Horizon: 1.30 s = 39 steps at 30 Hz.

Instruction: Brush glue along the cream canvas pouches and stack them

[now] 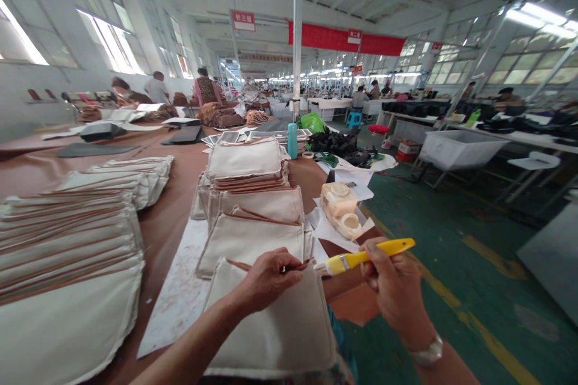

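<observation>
My left hand (270,280) pinches the top edge of the nearest cream fabric panel (275,337), where a strip of brown lining shows. In my right hand (392,280) is a paintbrush (356,259) with a yellow handle. Its pale bristles point left and meet or nearly meet the panel's upper right corner; contact is hard to make out. More cream panels with brown edges overlap in a stack (253,243) behind this one. Just beyond the brush stands a cut-open, stained plastic container (339,207) on white paper.
Rows of similar panels (81,258) lie fanned at the left on the brown-covered table (174,222). A teal bottle (292,141) and black scraps (338,143) are farther back. The green floor (451,246) lies right of the table edge. Several people work in the distance.
</observation>
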Available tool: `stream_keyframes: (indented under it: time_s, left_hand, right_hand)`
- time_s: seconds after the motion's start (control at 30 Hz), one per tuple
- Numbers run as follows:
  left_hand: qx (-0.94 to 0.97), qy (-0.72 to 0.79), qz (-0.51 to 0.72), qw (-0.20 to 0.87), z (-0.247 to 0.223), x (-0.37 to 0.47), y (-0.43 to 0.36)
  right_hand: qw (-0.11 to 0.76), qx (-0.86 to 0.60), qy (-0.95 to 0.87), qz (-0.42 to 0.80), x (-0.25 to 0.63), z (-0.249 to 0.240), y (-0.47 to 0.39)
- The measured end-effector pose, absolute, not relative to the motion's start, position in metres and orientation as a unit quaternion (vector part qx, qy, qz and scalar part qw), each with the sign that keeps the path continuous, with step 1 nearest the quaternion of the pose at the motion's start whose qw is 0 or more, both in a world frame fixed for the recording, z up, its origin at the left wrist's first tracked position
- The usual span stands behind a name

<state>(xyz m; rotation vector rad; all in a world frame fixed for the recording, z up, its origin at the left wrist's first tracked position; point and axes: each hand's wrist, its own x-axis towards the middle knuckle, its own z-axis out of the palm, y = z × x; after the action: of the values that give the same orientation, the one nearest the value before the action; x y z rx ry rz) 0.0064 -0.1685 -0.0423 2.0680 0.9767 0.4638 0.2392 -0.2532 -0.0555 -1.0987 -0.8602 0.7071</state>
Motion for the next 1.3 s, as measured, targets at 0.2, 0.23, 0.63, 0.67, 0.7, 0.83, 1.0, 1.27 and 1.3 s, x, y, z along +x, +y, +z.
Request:
stream_keyframes:
  time_s: [0.2,0.23,0.63,0.67,0.7,0.83,1.0,1.27,1.3]
  left_hand:
    - [0.809,0.379,0.194,0.404,-0.034,-0.001,-0.183]
    - [0.809,0.379,0.197,0.404,-0.035,-0.002,-0.185]
    - [0.879,0.284,0.276,0.265,-0.042,-0.014,-0.216]
    - [0.893,0.264,0.287,0.225,-0.043,-0.016,-0.219]
    - [0.905,0.243,0.297,0.183,-0.044,-0.017,-0.222]
    - [0.935,0.196,0.295,0.031,-0.046,-0.020,-0.229]
    - [0.938,0.169,0.280,-0.112,-0.040,-0.024,-0.235]
    - [0.929,0.121,0.296,-0.188,-0.028,-0.027,-0.241]
    - [0.930,0.121,0.292,-0.188,-0.028,-0.028,-0.242]
  right_hand:
    - [0.691,-0.543,-0.415,0.234,0.235,-0.051,-0.262]
    - [0.700,-0.534,-0.415,0.231,0.235,-0.049,-0.265]
    - [0.686,-0.562,-0.425,0.179,0.243,-0.047,-0.278]
    - [0.692,-0.556,-0.422,0.184,0.244,-0.044,-0.281]
    - [0.695,-0.548,-0.423,0.193,0.243,-0.039,-0.283]
    - [0.676,-0.503,-0.471,0.260,0.227,-0.019,-0.294]
    - [0.536,-0.516,-0.630,0.222,0.224,0.004,-0.308]
    - [0.512,-0.511,-0.679,0.128,0.210,0.019,-0.316]
    - [0.495,-0.501,-0.694,0.150,0.209,0.019,-0.317]
